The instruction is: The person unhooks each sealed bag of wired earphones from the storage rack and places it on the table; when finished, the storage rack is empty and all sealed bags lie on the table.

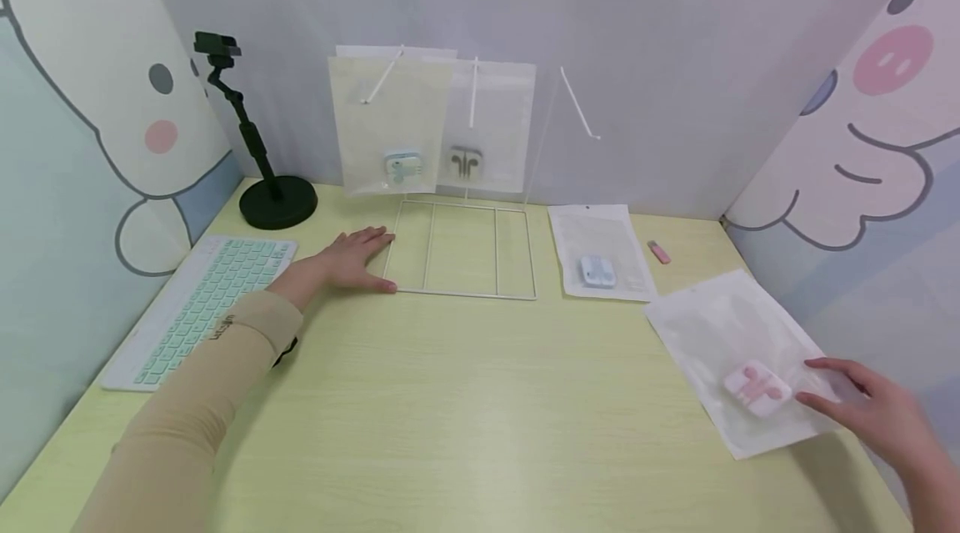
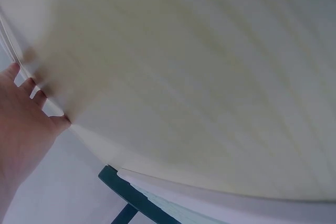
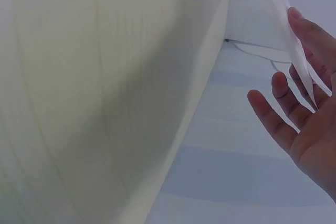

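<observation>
My left hand (image 1: 352, 259) lies at the left side of a white wire display rack (image 1: 465, 294), fingers stretched out and fingertips touching its base wire. In the left wrist view the same hand (image 2: 31, 108) shows its fingertips down on the table. My right hand (image 1: 873, 412) holds the right edge of a white translucent packet (image 1: 712, 333) with pink earphones in a case (image 1: 757, 389) inside. That edge is raised off the table. In the right wrist view the packet (image 3: 286, 30) passes between the thumb and the spread fingers of the hand (image 3: 315, 129).
Two earphone packets (image 1: 390, 116) (image 1: 498, 116) hang on the rack's hooks; the right hook (image 1: 579, 103) is bare. Another packet (image 1: 600, 233) lies right of the rack, beside a small pink stick (image 1: 659, 252). A keyboard (image 1: 202, 308) and black stand (image 1: 277, 201) occupy the left.
</observation>
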### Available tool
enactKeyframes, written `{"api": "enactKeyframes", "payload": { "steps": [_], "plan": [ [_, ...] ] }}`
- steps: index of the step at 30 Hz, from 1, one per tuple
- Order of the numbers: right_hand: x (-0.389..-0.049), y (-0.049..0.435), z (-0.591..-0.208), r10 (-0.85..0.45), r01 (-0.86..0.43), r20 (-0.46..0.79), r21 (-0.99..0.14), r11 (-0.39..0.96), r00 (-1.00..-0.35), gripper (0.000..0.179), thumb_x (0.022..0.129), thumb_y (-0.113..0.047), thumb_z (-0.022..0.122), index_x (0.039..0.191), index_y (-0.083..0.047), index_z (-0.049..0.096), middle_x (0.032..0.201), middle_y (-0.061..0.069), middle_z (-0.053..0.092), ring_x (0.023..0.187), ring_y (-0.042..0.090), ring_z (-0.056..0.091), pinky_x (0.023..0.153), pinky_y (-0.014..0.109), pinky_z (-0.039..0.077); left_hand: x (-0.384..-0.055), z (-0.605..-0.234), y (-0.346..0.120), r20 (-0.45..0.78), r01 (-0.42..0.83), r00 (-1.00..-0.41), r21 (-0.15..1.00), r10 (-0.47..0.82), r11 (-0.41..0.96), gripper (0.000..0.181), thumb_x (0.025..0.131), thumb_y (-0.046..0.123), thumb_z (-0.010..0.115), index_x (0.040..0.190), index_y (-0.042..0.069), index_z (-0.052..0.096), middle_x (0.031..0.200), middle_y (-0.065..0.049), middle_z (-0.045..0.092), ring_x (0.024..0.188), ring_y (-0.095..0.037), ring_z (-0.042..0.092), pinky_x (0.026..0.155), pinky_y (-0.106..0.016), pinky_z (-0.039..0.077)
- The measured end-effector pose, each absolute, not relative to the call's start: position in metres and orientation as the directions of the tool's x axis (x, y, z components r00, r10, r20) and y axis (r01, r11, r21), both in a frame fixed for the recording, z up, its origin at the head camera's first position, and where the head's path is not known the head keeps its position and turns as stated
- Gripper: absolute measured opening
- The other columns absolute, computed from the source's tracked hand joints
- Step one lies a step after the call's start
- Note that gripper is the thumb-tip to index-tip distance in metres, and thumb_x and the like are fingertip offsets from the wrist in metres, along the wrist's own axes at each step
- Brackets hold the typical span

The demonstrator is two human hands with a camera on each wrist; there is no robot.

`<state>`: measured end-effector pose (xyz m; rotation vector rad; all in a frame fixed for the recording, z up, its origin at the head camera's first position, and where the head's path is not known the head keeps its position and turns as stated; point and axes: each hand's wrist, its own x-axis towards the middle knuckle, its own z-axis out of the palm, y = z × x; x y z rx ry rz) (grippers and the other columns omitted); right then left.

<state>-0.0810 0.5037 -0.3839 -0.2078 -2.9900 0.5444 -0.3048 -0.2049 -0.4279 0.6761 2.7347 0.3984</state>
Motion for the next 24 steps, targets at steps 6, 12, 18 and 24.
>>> {"api": "enactKeyframes", "payload": {
  "steps": [6,12,18,24],
  "plan": [
    [-0.082,0.516,-0.387,0.062,0.056,0.010,-0.291,0.955,-0.998,0.058,0.077,-0.038,0.077,0.125,-0.013,0.057,0.110,0.035,0.054,0.089,0.025,0.053,0.064,0.025,0.037,-0.303,-0.426,-0.205,-0.219,0.403,-0.847,0.329,0.484,0.854,0.106,0.074,0.072,0.059,0.152,0.013,0.018,0.158,-0.013,0.009,0.145,-0.034,0.004,0.111,-0.063,0.001],
    [-0.085,0.525,-0.396,-0.028,-0.006,-0.071,-0.283,0.959,-0.997,0.069,0.076,-0.037,0.078,0.134,-0.010,0.050,0.089,0.019,0.052,0.071,-0.003,0.034,0.057,0.019,0.028,-0.302,-0.424,-0.206,-0.213,0.404,-0.848,0.329,0.484,0.853,0.105,0.075,0.071,0.060,0.152,0.012,0.019,0.158,-0.014,0.009,0.145,-0.035,0.005,0.111,-0.063,0.002],
    [-0.084,0.529,-0.407,-0.080,-0.030,-0.155,-0.305,0.952,-0.985,0.073,0.079,-0.032,0.076,0.139,-0.009,0.042,0.072,0.002,0.035,0.061,0.003,0.030,0.053,0.023,0.024,-0.303,-0.427,-0.206,-0.210,0.407,-0.848,0.332,0.488,0.851,0.104,0.075,0.070,0.061,0.152,0.012,0.019,0.158,-0.014,0.010,0.144,-0.035,0.005,0.111,-0.063,0.002],
    [-0.083,0.536,-0.413,-0.101,-0.029,-0.223,-0.309,0.951,-0.970,0.072,0.081,-0.033,0.074,0.139,-0.007,0.040,0.073,0.002,0.047,0.058,0.001,0.036,0.051,0.022,0.030,-0.303,-0.427,-0.204,-0.197,0.412,-0.849,0.335,0.490,0.848,0.103,0.076,0.067,0.062,0.151,0.011,0.020,0.157,-0.015,0.011,0.144,-0.036,0.006,0.110,-0.064,0.003]
  ]
}}
